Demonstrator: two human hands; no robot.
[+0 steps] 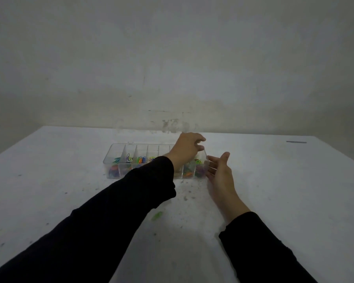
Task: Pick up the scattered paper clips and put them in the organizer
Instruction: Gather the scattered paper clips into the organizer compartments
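Observation:
A clear plastic organizer (119,152) with several compartments lies across the middle of the white table, holding colourful paper clips (140,159). My left hand (187,150) hovers over its right part with fingers curled; whether it pinches a clip is too small to tell. Beside the organizer's right end wall, my right hand (220,173) is held with straight fingers, palm facing left, touching or nearly touching that wall. One green paper clip (157,215) lies blurred on the table in front of the organizer, near my left sleeve.
The white table (294,190) is speckled with small dark marks. A short dark strip (296,142) lies near the far right edge. A bare wall stands just behind the table.

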